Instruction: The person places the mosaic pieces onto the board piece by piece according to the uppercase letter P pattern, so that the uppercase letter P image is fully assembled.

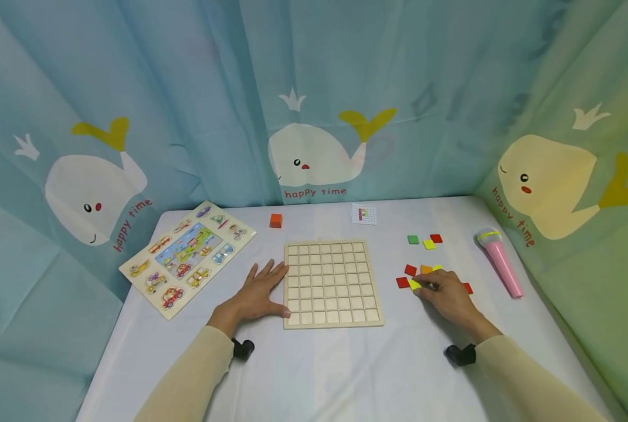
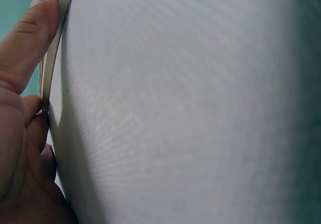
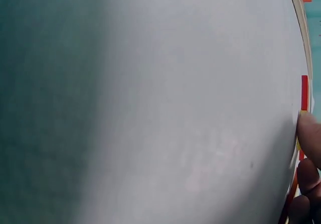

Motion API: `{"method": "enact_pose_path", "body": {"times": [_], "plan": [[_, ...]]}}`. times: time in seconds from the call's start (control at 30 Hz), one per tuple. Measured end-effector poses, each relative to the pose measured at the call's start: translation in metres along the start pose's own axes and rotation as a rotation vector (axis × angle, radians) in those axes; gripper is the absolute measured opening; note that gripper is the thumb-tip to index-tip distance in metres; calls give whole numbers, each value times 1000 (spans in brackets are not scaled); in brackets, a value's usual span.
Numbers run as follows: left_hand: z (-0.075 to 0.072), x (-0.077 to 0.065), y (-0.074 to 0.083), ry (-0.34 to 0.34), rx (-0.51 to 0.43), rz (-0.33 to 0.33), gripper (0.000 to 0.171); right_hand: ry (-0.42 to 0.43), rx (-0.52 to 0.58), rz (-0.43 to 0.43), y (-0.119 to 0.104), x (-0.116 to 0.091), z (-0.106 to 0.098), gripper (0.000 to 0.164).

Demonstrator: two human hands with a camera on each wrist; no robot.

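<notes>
My left hand (image 1: 255, 295) rests at the left edge of a wooden grid board (image 1: 333, 325), fingers spread and thumb touching its frame. In the left wrist view the thumb (image 2: 32, 33) lies against the board's edge (image 2: 50, 66). Over on the right, my right hand (image 1: 447, 296) pinches a yellow square tile (image 1: 413, 284) between thumb and forefinger, low at the tabletop. Beside it lie a red tile (image 1: 401, 282), another red tile (image 1: 410, 269) and an orange tile (image 1: 425, 269). The hand partly hides further tiles. In the right wrist view the thumb (image 3: 310, 136) covers most of the yellow tile.
Farther back are a green tile (image 1: 413, 240), a yellow tile (image 1: 429, 244) and a red tile (image 1: 436, 238). A pink toy microphone (image 1: 503, 266) lies at the right. A picture puzzle board (image 1: 168, 313), an orange cube (image 1: 275, 221) and a printed card (image 1: 363, 214) lie left and back.
</notes>
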State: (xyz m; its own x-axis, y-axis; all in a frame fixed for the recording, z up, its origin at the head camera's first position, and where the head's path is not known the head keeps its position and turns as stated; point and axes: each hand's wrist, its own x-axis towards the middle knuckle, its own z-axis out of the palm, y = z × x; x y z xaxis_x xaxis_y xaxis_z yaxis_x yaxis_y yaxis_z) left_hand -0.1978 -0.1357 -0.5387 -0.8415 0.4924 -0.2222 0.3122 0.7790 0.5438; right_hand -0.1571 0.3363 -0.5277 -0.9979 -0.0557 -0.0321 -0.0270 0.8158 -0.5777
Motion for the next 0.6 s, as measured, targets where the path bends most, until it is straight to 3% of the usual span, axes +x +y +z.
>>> {"method": "enact_pose_path", "body": {"times": [0.27,0.6], "plan": [[0,0,1,-3,-2,-1,120,61,10,-53,-3,-1,0,27],[-1,-1,2,0,1,3,121,74,87,1,-5,0,0,33]]}}
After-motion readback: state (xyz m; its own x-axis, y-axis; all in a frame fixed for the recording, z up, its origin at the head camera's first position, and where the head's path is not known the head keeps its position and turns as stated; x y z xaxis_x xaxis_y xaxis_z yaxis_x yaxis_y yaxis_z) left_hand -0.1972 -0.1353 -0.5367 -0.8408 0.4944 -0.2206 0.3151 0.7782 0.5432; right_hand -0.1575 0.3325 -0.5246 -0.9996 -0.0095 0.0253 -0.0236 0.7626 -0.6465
